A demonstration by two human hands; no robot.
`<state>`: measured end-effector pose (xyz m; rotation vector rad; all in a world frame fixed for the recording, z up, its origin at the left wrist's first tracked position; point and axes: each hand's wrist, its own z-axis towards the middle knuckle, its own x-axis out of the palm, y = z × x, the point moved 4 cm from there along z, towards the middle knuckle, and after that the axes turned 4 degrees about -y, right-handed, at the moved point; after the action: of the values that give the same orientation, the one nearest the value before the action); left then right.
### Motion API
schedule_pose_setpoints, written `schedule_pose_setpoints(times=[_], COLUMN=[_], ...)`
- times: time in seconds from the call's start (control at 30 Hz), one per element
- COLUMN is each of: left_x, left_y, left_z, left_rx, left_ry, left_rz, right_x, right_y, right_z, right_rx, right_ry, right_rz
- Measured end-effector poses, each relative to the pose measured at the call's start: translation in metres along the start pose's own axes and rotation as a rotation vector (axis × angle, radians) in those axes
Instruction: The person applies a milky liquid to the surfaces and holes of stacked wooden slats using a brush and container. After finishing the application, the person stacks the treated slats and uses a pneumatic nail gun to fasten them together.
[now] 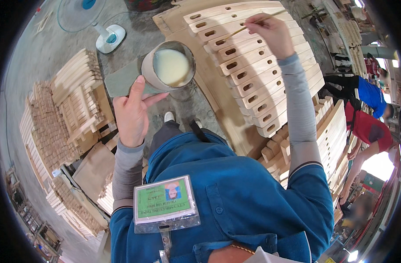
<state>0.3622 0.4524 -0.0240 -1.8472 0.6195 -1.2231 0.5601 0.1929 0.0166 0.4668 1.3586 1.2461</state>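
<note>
We are watching the left hand (132, 118) holding a round, grey-walled cup (148, 68) of milky liquid (170, 65) left of pale, slotted wooden slats (255, 72), the right hand (272, 33) pinching a thin, yellowish stick (236, 33) over them, its grey-sleeved forearm (299, 96) blocking some, a white-based fan (110, 40) standing beyond.

Left hand (131, 116) clasping, thumb (137, 87) extended; right hand (272, 37) pinching, arm (299, 101) stretched farther forward
</note>
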Motion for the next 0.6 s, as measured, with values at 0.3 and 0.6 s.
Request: schedule_pose_setpoints(times=[0.3,0.6], left_x=[0.037,0.054], left_y=[-0.016,-0.022], left_z=[-0.012,-0.021], left_rx=[0.133,0.166], left_ry=[0.109,0.166], left_rz=[0.049,0.059], right_x=[-0.010,0.009], right_y=[0.104,0.115], right_z=[-0.063,-0.090], right_rx=[-0.100,-0.099], right_ry=[0.048,0.083], right_rz=[0.463,0.443])
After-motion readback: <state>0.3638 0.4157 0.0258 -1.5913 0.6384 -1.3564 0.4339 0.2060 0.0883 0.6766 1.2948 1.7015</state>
